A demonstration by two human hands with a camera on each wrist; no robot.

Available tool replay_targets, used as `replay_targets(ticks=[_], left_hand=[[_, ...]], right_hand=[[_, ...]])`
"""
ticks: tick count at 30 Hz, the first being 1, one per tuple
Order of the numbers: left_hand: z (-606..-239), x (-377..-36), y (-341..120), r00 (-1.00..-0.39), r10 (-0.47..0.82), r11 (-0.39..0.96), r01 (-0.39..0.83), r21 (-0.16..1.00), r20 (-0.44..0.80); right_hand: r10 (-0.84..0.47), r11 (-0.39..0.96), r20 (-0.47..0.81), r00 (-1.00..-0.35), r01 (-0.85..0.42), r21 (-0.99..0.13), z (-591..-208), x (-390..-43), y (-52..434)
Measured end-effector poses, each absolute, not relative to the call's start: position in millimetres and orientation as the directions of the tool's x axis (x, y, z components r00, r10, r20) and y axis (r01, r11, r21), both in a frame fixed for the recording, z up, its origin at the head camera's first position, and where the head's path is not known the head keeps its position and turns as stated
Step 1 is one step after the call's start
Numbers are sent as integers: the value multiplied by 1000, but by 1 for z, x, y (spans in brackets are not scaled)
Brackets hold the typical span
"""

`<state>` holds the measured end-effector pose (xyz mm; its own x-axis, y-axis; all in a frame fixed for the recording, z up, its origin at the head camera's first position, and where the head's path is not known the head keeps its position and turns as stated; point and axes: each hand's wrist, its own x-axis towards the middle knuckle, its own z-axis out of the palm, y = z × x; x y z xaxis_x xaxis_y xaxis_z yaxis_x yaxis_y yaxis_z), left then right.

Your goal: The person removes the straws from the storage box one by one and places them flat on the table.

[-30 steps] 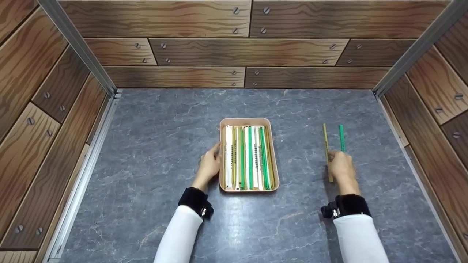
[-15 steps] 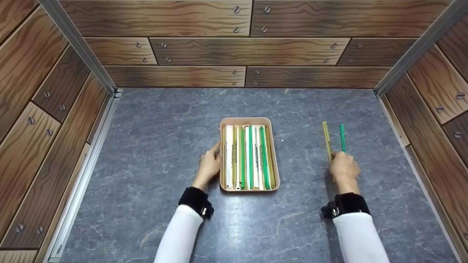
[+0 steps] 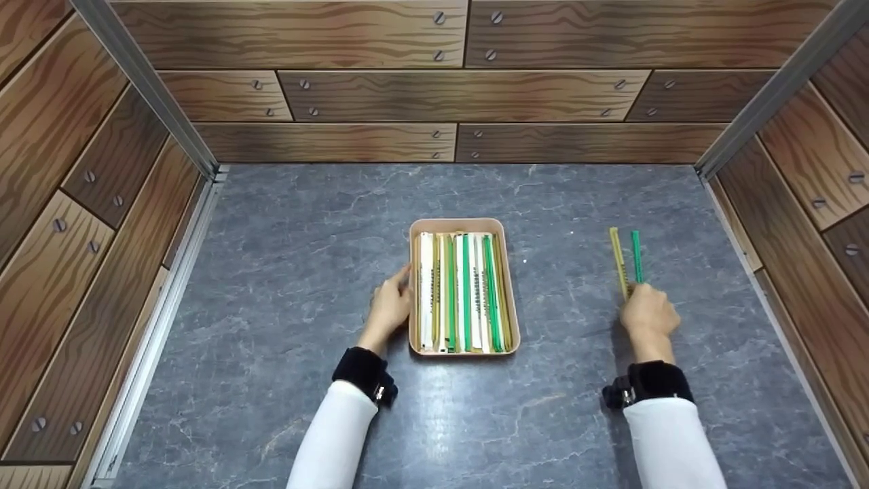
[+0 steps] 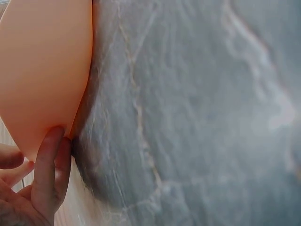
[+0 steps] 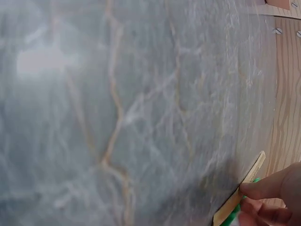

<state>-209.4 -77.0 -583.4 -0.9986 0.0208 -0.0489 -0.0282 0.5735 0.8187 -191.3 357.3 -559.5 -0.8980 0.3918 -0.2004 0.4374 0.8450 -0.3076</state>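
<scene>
At the right in the head view, my right hand (image 3: 650,316) pinches a long, narrow yellow stick packet (image 3: 618,263) with dark print. A green stick packet (image 3: 637,257) lies just right of it, its near end hidden by the hand. In the right wrist view the thumb presses the yellow packet, with the green one behind it beside the curled fingers. My left hand (image 3: 390,305) rests its fingertips on the left side of a tan rectangular box (image 3: 413,234). The left wrist view shows straight fingers (image 4: 46,165) against the box's smooth outer wall.
White, yellow and green stick packets (image 3: 466,292) lie side by side lengthwise in the box. Grey marbled tabletop (image 3: 543,421) stretches around it. Wood-patterned panels (image 3: 380,95) with metal corner posts (image 3: 146,85) close in the back and sides. Tiny white specks dot the surface right of the box.
My right hand has shifted right and drawn the yellow packet closer to the green one, turning it slightly. The left hand and the box have stayed in place.
</scene>
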Motion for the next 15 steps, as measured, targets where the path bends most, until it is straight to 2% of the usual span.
replay_targets(ticks=[4,6,11,15], left_hand=[[-583,-209,-77,-998,21,558,-42,829,-65],[-582,-209,-76,-998,16,562,-45,826,-65],[-582,-209,-76,-999,3,570,-41,821,-52],[-582,-209,-76,-998,5,565,-46,824,-60]], right_hand=[[401,820,-175,-899,438,-369,-551,-190,343],[368,822,-129,-921,387,-417,-546,-189,329],[174,846,20,-985,139,-515,-543,-188,279],[21,829,88,-996,-32,-559,-543,-186,234]])
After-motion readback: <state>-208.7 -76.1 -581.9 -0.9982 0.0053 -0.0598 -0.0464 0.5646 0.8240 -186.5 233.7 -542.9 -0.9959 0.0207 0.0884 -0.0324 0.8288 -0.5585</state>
